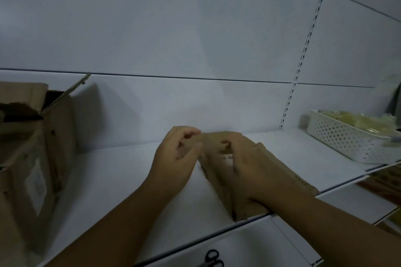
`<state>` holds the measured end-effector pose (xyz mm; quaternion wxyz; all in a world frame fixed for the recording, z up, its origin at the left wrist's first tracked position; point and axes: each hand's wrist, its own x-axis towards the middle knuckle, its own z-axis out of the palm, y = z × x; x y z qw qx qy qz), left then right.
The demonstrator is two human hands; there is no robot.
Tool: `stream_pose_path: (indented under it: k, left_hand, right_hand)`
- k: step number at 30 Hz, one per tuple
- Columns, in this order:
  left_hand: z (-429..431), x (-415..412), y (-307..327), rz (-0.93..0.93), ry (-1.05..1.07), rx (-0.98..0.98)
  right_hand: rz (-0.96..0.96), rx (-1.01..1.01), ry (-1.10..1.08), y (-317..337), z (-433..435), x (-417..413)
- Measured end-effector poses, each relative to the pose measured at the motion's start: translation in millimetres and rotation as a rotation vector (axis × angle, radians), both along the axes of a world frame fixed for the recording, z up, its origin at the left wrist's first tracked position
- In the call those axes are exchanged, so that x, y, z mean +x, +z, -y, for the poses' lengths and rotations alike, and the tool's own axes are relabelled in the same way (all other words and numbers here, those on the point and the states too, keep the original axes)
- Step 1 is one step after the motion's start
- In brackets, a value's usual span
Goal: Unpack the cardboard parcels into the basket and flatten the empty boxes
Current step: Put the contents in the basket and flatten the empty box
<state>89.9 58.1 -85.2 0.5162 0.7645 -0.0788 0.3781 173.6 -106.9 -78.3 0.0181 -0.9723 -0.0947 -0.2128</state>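
A small brown cardboard box (219,182) lies on the white shelf (121,171), its near end at the shelf's front edge. My right hand (249,162) rests on top of it, fingers curled over its far end. My left hand (175,158) is at the box's far left corner, with the fingertips bent onto a flap there. A white perforated basket (338,136) stands at the right end of the shelf with yellowish packets (355,118) inside.
A large opened cardboard carton (32,147) with raised flaps stands at the shelf's left end. Black scissors (213,259) lie on the lower shelf below. A slotted upright (303,54) runs up the back wall on the right.
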Motion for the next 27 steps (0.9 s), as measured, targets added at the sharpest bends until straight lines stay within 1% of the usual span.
stream_pose_path:
  k: [1,2,3,4,5,6,7,8,9,10,11,12,13,14,16,17,18,21,23,25,27]
  left_hand:
    - [-0.7,-0.8,1.4,0.041,0.0,-0.026]
    - [-1.9,-1.7,2.8,0.073,0.011,-0.053]
    - [-3.9,-1.7,2.9,0.083,0.016,-0.064]
    - [-5.1,-1.3,1.3,0.073,0.014,-0.039]
    - [-5.3,-1.2,-0.8,0.033,0.005,0.029]
    - [-4.6,-1.4,-2.9,-0.047,-0.017,0.113]
    - [-4.4,0.5,-7.4,-0.167,-0.045,0.219]
    - [-4.7,3.4,-12.7,-0.324,-0.064,0.375]
    - [-6.1,7.0,-18.9,-0.479,-0.063,0.573]
    - [-8.4,10.7,-24.9,-0.625,-0.045,0.759]
    - [-9.5,13.4,-28.6,-0.714,-0.026,0.867]
    - [-9.4,14.2,-29.6,-0.754,-0.017,0.921]
    - [-9.6,14.9,-30.2,-0.751,-0.021,0.933]
    - [-9.3,15.2,-30.4,-0.722,-0.038,0.934]
    - [-9.9,14.0,-29.2,-0.626,-0.071,0.915]
    - [-10.5,12.5,-28.4,-0.579,-0.083,0.869]
    - [-11.6,11.2,-28.2,-0.54,-0.099,0.818]
    - [-16.0,8.1,-29.1,-0.492,-0.149,0.665]
    - [-15.2,5.2,-26.3,-0.489,-0.157,0.497]
    - [-11.3,4.3,-19.8,-0.495,-0.106,0.22]
    - [-6.5,3.0,-12.1,-0.596,-0.086,-0.029]
  right_hand:
    - [0.027,0.041,0.111,-4.2,3.8,-18.6]
    - [0.032,-0.074,0.413,-0.1,-3.6,-27.5]
    - [-0.033,-0.135,0.632,4.0,-3.8,-34.4]
    - [-0.063,-0.166,0.723,5.2,-0.5,-38.2]
    - [-0.116,-0.147,0.75,1.2,5.5,-33.6]
    - [-0.182,-0.116,0.787,-1.8,-1.6,-25.8]
    - [-0.285,-0.062,0.827,-4.5,2.2,-21.8]
    - [-0.396,0.047,0.826,-2.8,5.6,-17.0]
    - [-0.462,0.184,0.771,-1.5,11.0,-10.1]
    - [-0.45,0.314,0.637,-0.5,18.9,-1.3]
    - [-0.336,0.346,0.462,1.2,28.4,10.1]
    - [-0.249,0.298,0.278,2.0,36.1,20.7]
    - [-0.277,0.291,0.138,2.4,40.2,27.6]
    - [-0.38,0.389,0.054,2.6,41.1,33.0]
    - [-0.586,0.749,0.021,7.1,39.4,41.7]
    - [-0.645,0.895,0.024,11.7,41.0,44.2]
    - [-0.698,0.994,0.019,16.5,45.8,48.0]
    - [-0.88,1.097,0.03,31.0,65.1,47.5]
    - [-0.941,1.154,0.057,35.1,76.8,44.3]
    - [-0.863,1.195,0.123,36.4,84.1,39.8]
    - [-0.776,1.294,0.201,39.1,92.5,34.0]
